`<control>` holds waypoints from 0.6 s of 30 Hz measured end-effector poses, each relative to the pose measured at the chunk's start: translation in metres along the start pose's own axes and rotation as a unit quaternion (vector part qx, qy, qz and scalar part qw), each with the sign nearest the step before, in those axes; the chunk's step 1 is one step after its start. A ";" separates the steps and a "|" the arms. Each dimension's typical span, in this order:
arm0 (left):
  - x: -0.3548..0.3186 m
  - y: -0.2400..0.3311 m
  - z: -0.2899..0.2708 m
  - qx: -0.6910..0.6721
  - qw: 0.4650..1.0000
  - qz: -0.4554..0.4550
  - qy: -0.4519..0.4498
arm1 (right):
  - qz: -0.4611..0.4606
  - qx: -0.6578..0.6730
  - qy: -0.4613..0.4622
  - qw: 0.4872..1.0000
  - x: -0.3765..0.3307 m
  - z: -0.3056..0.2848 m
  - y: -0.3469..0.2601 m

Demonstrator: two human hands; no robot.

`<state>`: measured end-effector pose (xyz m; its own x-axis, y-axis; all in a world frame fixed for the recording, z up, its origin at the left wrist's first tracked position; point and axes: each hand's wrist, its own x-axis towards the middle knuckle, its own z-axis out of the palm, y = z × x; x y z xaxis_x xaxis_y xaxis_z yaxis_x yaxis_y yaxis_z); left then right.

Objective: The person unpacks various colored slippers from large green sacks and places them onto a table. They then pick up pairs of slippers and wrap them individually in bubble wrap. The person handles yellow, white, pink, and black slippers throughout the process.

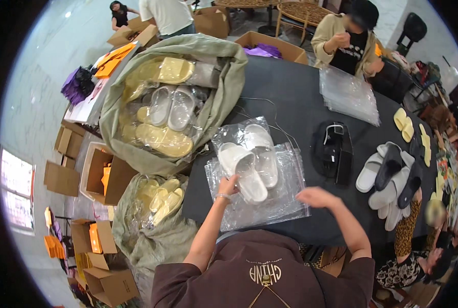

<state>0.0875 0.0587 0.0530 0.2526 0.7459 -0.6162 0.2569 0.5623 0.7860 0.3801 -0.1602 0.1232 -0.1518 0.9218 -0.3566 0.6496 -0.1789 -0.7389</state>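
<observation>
A pair of white slippers (257, 169) lies over a stack of clear plastic bags (285, 205) on the dark table in front of me. The far ends of the slippers are inside a clear bag. My left hand (228, 187) is closed around the near side of the left slipper, thumb on top. My right hand (319, 197) hovers by the right edge of the bag stack, slightly blurred, its fingers stretched out and nothing seen in them.
Green sacks of bagged yellow and white slippers (180, 110) stand left. A black tape-dispenser-like device (334, 151), loose white and black slippers (388, 177) and more clear bags (348, 95) lie right. Co-workers stand at far right (349, 41) and near right (413, 262).
</observation>
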 end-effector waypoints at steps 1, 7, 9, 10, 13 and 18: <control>-0.003 0.003 -0.001 -0.009 1.000 0.000 -0.005 | -0.028 0.003 -0.026 0.999 0.020 0.022 -0.005; -0.001 -0.021 -0.006 -0.039 0.998 0.044 0.025 | -0.015 0.039 0.148 0.988 0.100 0.066 -0.047; -0.001 -0.032 -0.007 -0.051 0.996 0.064 0.017 | -0.034 0.005 0.215 0.976 0.124 0.084 -0.034; -0.002 -0.039 -0.007 -0.061 0.996 0.064 0.003 | -0.005 0.011 0.224 0.975 0.138 0.086 -0.035; -0.014 -0.029 0.002 -0.047 0.996 0.076 -0.006 | 0.042 -0.021 0.309 0.950 0.192 0.096 0.000; -0.028 -0.024 0.005 0.026 0.994 0.100 -0.028 | 0.065 -0.087 0.334 0.936 0.259 0.074 -0.016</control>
<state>0.0786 0.0228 0.0511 0.3546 0.8187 -0.4515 0.2441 0.3851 0.8900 0.2753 0.0555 0.0001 0.3995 0.9157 0.0435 0.7511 -0.2998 -0.5883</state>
